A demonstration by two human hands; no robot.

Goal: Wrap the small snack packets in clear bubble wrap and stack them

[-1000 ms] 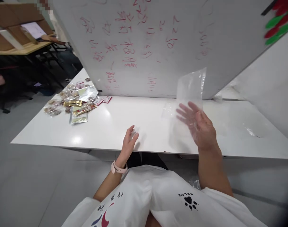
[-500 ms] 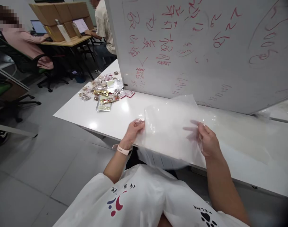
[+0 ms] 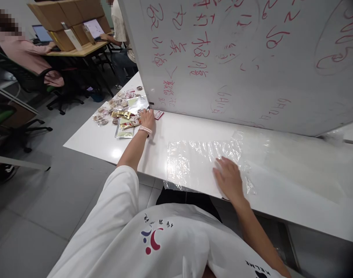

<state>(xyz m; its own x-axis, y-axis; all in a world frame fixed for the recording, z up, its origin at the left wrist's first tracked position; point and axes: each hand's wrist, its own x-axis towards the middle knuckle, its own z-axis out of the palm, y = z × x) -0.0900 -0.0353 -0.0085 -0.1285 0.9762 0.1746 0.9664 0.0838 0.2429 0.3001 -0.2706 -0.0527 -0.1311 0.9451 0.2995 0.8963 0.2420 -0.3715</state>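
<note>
A clear plastic bag (image 3: 179, 162) lies flat on the white table, its near edge hanging over the table's front edge. My right hand (image 3: 230, 177) rests on the bag's right part with fingers spread, holding nothing. At the far left, my left hand (image 3: 147, 119) reaches down onto a pile of small packets (image 3: 118, 104). Its fingers look apart and bent downward; their tips are partly hidden among the packets. Close to that hand are a red-and-white card (image 3: 158, 114), a gold packet (image 3: 121, 114) and a flat pale green packet (image 3: 124, 130).
A whiteboard (image 3: 211, 69) with red writing stands along the table's back. More clear plastic sheeting (image 3: 303, 166) covers the table (image 3: 89, 143) on the right. Two people sit at a wooden desk (image 3: 86, 50) with cardboard boxes beyond, to the left.
Both hands held the bag raised before; now it lies on the table. My left hand has let go and moved left and away to the packets. My right hand has opened over the bag.
</note>
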